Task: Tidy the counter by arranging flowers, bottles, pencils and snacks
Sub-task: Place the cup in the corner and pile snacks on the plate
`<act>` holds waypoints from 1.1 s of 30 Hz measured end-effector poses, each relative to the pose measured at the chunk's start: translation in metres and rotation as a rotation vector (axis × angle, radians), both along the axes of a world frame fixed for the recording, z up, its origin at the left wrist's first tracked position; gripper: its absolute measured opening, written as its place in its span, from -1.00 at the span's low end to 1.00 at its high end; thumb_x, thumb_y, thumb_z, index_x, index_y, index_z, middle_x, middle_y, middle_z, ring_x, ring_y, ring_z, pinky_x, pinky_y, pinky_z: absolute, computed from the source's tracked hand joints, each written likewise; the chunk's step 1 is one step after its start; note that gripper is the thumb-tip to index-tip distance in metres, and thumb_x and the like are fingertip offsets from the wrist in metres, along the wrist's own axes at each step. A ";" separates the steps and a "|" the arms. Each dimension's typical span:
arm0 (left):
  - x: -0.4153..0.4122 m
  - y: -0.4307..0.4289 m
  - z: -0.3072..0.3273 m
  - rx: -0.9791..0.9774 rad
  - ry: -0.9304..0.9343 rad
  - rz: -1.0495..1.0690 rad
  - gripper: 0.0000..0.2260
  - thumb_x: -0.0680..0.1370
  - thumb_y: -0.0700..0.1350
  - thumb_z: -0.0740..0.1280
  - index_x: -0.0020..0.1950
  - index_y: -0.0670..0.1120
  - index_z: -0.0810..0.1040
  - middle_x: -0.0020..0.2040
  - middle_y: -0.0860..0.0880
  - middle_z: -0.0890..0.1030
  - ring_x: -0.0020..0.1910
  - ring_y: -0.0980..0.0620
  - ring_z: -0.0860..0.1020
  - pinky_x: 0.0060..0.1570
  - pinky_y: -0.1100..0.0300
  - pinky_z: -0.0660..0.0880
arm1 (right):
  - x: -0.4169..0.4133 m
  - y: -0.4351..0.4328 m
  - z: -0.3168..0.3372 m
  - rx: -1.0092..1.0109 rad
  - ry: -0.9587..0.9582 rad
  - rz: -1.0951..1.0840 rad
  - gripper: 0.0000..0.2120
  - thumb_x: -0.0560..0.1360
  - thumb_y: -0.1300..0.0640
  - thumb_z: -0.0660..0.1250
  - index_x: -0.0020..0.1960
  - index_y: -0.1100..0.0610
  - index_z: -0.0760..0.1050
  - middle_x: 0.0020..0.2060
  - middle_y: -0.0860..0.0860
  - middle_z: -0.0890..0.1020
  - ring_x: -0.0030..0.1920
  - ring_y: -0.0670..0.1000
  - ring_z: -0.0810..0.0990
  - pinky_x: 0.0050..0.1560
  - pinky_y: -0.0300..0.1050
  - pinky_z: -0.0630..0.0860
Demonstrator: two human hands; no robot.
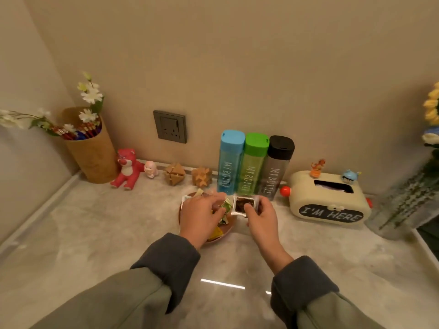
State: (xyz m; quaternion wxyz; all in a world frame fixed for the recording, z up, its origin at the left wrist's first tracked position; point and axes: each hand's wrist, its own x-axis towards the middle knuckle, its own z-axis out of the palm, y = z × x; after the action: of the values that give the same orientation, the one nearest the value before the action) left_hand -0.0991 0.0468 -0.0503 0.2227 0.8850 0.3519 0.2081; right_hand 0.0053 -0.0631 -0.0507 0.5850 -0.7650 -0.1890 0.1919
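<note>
A brown plate [228,232] with several snack packets sits on the marble counter, in front of three upright bottles: blue [230,161], green [253,163] and black-capped [276,166]. My left hand [202,216] hovers over the plate, its fingers pinching a green snack packet [226,207]. My right hand [261,216] pinches a clear packet with dark contents [242,204] just right of the plate. At the back left, a brown cup [93,154] holds red pencils [80,132] and white flowers [90,96].
Along the wall stand a pink bear [127,169], a small pink figurine [151,169] and two wooden puzzles [175,174]. A cream tissue box [329,200] lies right of the bottles, and a glass vase with yellow flowers [408,195] stands at the far right. A wall socket [170,126].
</note>
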 end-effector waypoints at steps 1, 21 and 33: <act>0.002 0.002 -0.001 0.037 0.016 -0.021 -0.75 0.51 0.09 0.34 0.18 0.21 0.60 0.06 0.21 0.65 0.02 0.25 0.56 0.14 0.25 0.45 | 0.002 0.001 -0.001 0.004 -0.017 -0.005 -0.78 0.53 0.26 0.32 0.11 0.00 0.51 -0.05 -0.09 0.62 0.00 -0.05 0.60 0.11 0.07 0.58; -0.003 0.025 -0.025 -0.083 -0.014 -0.211 -0.59 0.50 -0.02 0.37 0.33 0.19 0.41 0.30 0.21 0.40 0.31 0.18 0.30 0.35 0.21 0.25 | 0.016 0.020 -0.043 -0.649 -0.578 0.033 -0.59 0.59 0.09 0.19 0.42 -0.12 0.38 0.38 -0.01 0.39 0.40 0.06 0.27 0.37 -0.01 0.23; -0.007 0.034 -0.026 -0.127 -0.058 -0.139 -0.61 0.51 0.03 0.37 0.31 0.23 0.39 0.27 0.18 0.44 0.30 0.14 0.35 0.33 0.15 0.33 | 0.024 0.022 -0.044 -0.507 -0.471 0.018 -0.78 0.44 0.30 0.30 -0.06 0.03 0.62 -0.04 0.00 0.59 -0.01 0.01 0.54 -0.06 -0.21 0.43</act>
State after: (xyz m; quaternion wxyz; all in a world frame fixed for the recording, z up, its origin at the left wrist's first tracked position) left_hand -0.1065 0.0803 -0.0764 0.3025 0.8849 0.2957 0.1950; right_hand 0.0296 -0.0416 -0.0950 0.3149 -0.9075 -0.2722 0.0560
